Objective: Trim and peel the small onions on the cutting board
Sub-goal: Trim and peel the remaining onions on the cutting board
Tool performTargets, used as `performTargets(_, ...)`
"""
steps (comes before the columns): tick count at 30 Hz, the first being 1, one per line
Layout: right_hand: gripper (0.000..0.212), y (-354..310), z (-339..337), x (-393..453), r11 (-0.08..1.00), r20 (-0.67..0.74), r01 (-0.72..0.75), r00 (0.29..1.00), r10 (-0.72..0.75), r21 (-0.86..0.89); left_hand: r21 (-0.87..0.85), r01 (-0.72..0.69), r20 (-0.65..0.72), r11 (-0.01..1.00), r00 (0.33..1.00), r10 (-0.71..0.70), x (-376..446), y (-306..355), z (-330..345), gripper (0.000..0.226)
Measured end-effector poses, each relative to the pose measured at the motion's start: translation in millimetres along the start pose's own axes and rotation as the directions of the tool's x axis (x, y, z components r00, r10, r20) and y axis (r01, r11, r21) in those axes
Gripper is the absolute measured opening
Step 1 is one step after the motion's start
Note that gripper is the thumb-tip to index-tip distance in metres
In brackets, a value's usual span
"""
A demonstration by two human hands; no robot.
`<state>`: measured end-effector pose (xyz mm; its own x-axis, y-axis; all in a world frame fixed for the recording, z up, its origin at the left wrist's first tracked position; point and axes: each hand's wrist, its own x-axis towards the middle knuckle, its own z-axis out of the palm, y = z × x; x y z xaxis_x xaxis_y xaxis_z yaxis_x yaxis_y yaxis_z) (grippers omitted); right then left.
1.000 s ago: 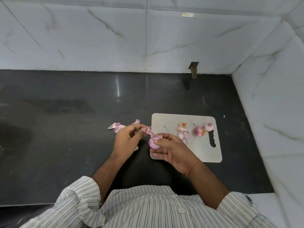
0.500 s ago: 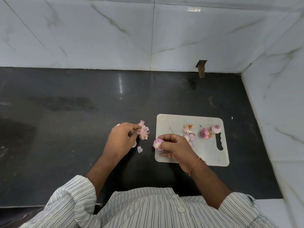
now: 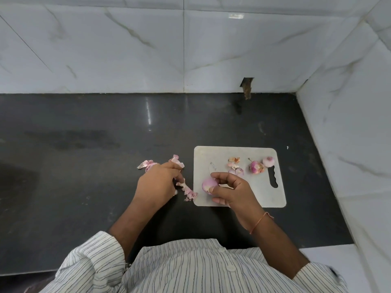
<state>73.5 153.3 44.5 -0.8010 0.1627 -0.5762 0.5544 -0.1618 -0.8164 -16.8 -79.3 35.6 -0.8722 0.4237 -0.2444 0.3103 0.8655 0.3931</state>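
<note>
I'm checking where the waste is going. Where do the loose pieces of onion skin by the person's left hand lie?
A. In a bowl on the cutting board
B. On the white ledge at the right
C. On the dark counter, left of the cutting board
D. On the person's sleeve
C: the onion skins by the left hand lie on the dark counter, just left of the cutting board.

The cutting board (image 3: 239, 193) lies on the surface (image 3: 84, 166) at 3 o'clock of centre. Two onions (image 3: 256, 167) sit at its 1 o'clock corner; peel scraps (image 3: 189, 192) lie at its 9 o'clock edge.
</note>
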Motion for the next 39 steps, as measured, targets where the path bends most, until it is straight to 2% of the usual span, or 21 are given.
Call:
performTargets(2,0.032,2,-1,-5,1.000,-0.006,0.020,1.000,-0.020,-0.001,-0.028,0.003,-0.086,1.000,0.996,-0.005,-2,1,4,0.035)
performTargets(3,0.033,3,-2,-5,0.999,-0.009,0.032,0.999,-0.033,-0.006,-0.103,-0.009,-0.105,0.995,0.995,-0.002,-3,3,6,0.033)
performTargets(5,0.038,3,-3,-9,0.997,-0.002,0.074,0.997,-0.074,-0.001,-0.346,-0.060,-0.049,0.936,0.998,0.046,-9,15,9,0.039)
performTargets(7,0.041,5,-6,-12,0.992,0.027,0.124,0.992,-0.124,0.008,-0.562,-0.073,0.040,0.824,0.993,0.115,-15,27,13,0.049)
performTargets(9,0.044,5,-9,-16,0.986,0.050,0.167,0.985,-0.167,0.006,-0.603,-0.115,0.026,0.790,0.986,0.164,-16,35,20,0.049)
performTargets(12,0.044,8,-17,-19,0.978,0.064,0.202,0.978,-0.198,-0.051,-0.608,-0.161,-0.044,0.777,0.984,0.170,-15,41,32,0.035)
performTargets(13,0.044,11,-21,-19,0.971,0.051,0.207,0.978,-0.202,-0.120,-0.606,-0.163,-0.060,0.778,0.985,0.160,-14,42,35,0.032)
performTargets(14,0.045,15,-28,-18,0.938,0.016,0.219,0.975,-0.223,-0.269,-0.600,-0.158,-0.070,0.784,0.987,0.145,-13,43,39,0.031)
performTargets(15,0.046,21,-37,-16,0.844,-0.041,0.208,0.964,-0.262,-0.494,-0.596,-0.144,-0.077,0.790,0.989,0.123,-11,44,44,0.031)
performTargets(16,0.048,29,-47,-14,0.682,-0.084,0.162,0.946,-0.313,-0.713,-0.598,-0.124,-0.080,0.792,0.992,0.095,-9,43,49,0.030)
performTargets(17,0.052,36,-57,-13,0.514,-0.107,0.090,0.934,-0.341,-0.853,-0.599,-0.105,-0.082,0.794,0.994,0.069,-7,43,53,0.031)
performTargets(18,0.055,43,-64,-13,0.404,-0.130,0.013,0.937,-0.325,-0.915,-0.595,-0.089,-0.083,0.799,0.995,0.049,-4,43,58,0.032)
performTargets(20,0.055,54,-72,-14,0.333,-0.164,-0.075,0.954,-0.250,-0.940,-0.594,-0.074,-0.079,0.801,0.996,0.033,2,42,67,0.033)
performTargets(24,0.042,61,-67,-14,0.347,-0.149,-0.065,0.963,-0.223,-0.936,-0.615,-0.038,-0.073,0.788,0.997,-0.009,10,44,81,0.032)
performTargets(29,0.030,57,-62,-18,0.277,-0.130,-0.065,0.966,-0.224,-0.959,-0.664,-0.012,-0.062,0.747,0.997,-0.040,12,43,89,0.032)
performTargets(32,0.024,61,-61,-24,0.287,-0.142,-0.068,0.960,-0.243,-0.955,-0.674,0.007,-0.042,0.739,0.998,-0.048,13,41,91,0.033)
performTargets(35,0.023,69,-63,-27,0.363,-0.149,-0.037,0.947,-0.285,-0.931,-0.682,0.007,-0.055,0.732,0.997,-0.061,13,40,94,0.034)
performTargets(39,0.019,75,-64,-30,0.559,-0.187,0.009,0.938,-0.292,-0.829,-0.665,0.011,-0.058,0.747,0.996,-0.066,14,38,98,0.036)
